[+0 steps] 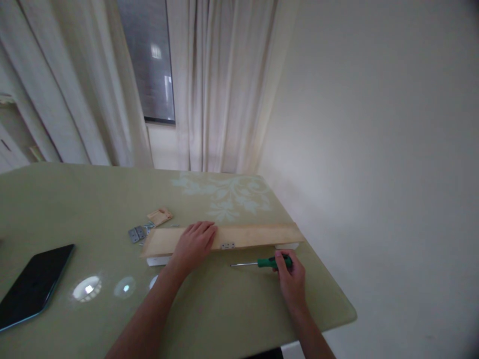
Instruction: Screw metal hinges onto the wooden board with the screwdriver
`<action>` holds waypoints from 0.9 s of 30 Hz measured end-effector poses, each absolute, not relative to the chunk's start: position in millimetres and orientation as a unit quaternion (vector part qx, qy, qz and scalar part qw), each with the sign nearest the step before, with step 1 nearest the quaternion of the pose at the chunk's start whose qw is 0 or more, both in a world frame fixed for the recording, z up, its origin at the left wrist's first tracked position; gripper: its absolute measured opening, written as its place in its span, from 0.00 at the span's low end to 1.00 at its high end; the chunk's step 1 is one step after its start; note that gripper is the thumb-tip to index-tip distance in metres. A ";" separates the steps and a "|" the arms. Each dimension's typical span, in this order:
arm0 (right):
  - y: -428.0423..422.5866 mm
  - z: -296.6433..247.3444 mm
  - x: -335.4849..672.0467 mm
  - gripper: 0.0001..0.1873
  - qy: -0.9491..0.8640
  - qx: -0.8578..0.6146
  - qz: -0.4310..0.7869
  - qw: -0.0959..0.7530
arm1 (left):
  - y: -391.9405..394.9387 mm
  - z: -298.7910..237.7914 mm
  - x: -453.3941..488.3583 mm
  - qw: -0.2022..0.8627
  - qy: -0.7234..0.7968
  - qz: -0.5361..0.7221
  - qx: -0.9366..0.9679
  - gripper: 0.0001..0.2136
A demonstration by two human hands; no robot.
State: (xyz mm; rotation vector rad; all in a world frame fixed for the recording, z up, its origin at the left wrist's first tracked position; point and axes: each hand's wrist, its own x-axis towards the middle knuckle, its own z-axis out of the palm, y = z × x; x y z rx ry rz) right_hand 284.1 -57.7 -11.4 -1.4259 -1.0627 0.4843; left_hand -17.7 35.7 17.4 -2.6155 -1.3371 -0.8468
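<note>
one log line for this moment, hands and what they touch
left hand: flat on wooden board | right hand: gripping green screwdriver on table | hinge: board's near edge | tablet: far left

No writing can be read on the wooden board (pixel 254 234) or screwdriver (pixel 267 262).

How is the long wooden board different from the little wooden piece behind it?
The long board is long and narrow; the little piece is short and nearly square. The left hand lies flat on the long board; nothing touches the little piece. The long board rests on white blocks; the little piece lies right on the table. Both are pale wood.
</note>
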 end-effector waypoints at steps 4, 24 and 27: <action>-54.2 -11.7 283.1 0.26 -0.459 -0.609 0.240 0.601 | 30.0 20.1 -10.6 0.024 -0.381 -0.291 -0.877 0.08; -42.9 -10.0 284.3 0.29 -0.390 -0.596 0.271 0.648 | 21.1 26.2 -5.5 -0.038 -0.320 -0.241 -0.916 0.21; -44.7 -8.3 282.8 0.30 -0.390 -0.580 0.277 0.659 | 23.0 23.7 -6.4 -0.038 -0.319 -0.241 -0.916 0.25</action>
